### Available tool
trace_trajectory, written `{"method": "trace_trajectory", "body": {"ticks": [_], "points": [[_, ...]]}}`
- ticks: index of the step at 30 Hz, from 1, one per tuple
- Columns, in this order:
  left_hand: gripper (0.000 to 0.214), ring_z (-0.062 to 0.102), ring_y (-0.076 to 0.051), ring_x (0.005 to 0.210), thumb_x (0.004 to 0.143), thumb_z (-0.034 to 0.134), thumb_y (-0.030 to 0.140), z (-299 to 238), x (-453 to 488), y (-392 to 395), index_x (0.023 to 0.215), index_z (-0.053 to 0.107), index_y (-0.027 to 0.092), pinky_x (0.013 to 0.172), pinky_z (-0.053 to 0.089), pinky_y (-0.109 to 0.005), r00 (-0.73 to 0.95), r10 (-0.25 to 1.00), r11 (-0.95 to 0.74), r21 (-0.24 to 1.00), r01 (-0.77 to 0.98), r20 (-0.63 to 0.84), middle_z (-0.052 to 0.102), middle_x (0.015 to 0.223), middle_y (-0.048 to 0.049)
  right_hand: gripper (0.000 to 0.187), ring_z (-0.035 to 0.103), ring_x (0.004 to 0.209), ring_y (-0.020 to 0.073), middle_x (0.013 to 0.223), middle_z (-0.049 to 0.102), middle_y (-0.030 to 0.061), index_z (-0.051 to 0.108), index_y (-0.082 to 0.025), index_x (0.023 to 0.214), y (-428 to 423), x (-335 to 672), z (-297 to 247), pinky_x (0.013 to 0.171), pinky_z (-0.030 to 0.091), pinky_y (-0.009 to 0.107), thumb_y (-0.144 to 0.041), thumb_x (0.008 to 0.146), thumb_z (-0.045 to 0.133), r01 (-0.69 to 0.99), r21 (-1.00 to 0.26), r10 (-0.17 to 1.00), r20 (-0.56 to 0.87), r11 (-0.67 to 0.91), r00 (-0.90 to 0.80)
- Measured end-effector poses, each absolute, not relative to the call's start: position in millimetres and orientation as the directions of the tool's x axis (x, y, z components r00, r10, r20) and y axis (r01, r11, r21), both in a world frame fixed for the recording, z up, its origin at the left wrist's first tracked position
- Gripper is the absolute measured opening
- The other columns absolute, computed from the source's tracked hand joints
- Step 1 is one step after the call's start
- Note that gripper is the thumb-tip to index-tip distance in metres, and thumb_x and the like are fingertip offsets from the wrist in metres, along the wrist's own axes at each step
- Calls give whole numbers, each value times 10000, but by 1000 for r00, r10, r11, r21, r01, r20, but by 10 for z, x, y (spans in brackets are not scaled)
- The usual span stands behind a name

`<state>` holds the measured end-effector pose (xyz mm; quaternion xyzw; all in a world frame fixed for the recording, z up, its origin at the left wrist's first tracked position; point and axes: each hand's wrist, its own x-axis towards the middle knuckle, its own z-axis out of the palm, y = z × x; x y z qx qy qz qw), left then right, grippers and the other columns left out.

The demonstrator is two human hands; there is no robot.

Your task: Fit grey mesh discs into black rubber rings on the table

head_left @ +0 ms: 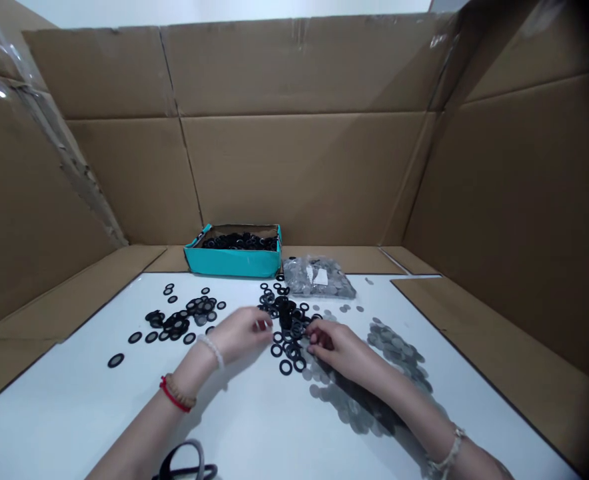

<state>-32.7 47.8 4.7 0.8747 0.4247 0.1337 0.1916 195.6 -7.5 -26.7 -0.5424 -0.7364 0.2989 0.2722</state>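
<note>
A loose pile of black rings (287, 315) lies on the white tabletop between my hands. My left hand (244, 335) is at the pile's left edge, its fingers curled in; what they hold, if anything, is hidden. On the other side, my right hand (335, 343) has thumb and fingertips pinched together against the rings, and I cannot make out what is in them. Thin grey translucent discs (397, 348) are spread beside and under my right forearm. To the left of my left hand is a group of black rings with grey centres (177, 325).
At the back stands a turquoise box (234, 263) holding many black rings. Beside it lies a clear plastic bag (319, 277) of grey discs. Cardboard walls (299, 173) enclose the table (254, 427) at the back and sides. A grey and black strap-like loop (194, 460) sits at the front edge.
</note>
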Motion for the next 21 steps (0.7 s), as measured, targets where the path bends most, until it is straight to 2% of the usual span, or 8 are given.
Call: {"method": "trace_trajectory", "body": {"ticks": [2,4,9,13,16,18,21], "points": [[287,519,-148,641,638,630,391,-4,-242,392,834,645,182,569,384,-223,653,757,-555,525,645,-1,584,730,-7,182,543,640,147,753,597,17,551,-184,936,-68,1982,-268,579,422,250,-195,755,547,591,-774,963,89,228,-256],[283,500,-138,606,583,672,352,-37,-218,350,800,638,174,524,355,-210,655,755,-519,576,631,-37,565,676,9,194,559,655,160,772,607,29,548,-191,953,-61,2023,-260,594,436,273,-190,759,536,564,-795,966,101,223,-240],[179,518,-138,601,672,570,256,-22,-252,365,801,662,174,545,365,-209,659,752,-478,660,579,-34,611,675,-8,179,587,712,188,795,607,50,571,-184,925,-42,2057,-177,666,469,332,-171,753,521,497,-849,980,113,182,-165],[237,534,-146,622,752,476,268,26,-179,340,736,686,159,582,375,-221,653,756,-492,697,522,45,656,695,-36,202,593,791,177,831,607,47,577,-166,920,-66,1937,-102,760,489,339,-208,722,578,250,-957,975,99,148,-199],[257,550,-155,632,760,481,297,16,-57,295,732,686,145,582,394,-227,610,792,-379,813,443,37,663,691,-44,232,584,803,156,866,595,49,575,-155,918,-97,1832,-113,780,490,318,-240,705,611,134,-981,969,108,141,-223],[255,565,-160,642,746,515,322,-13,22,269,756,683,131,591,417,-236,580,814,-262,900,348,13,666,702,-55,249,580,780,146,869,583,47,573,-152,921,-105,1799,-147,744,500,299,-251,698,623,125,-981,975,126,150,-182],[258,578,-162,636,707,581,340,-61,102,245,781,680,114,614,444,-259,532,847,-128,966,226,-12,666,695,-70,273,589,708,133,892,580,50,557,-155,946,-98,1806,-189,663,513,280,-265,704,622,122,-984,985,118,134,-128]]}}
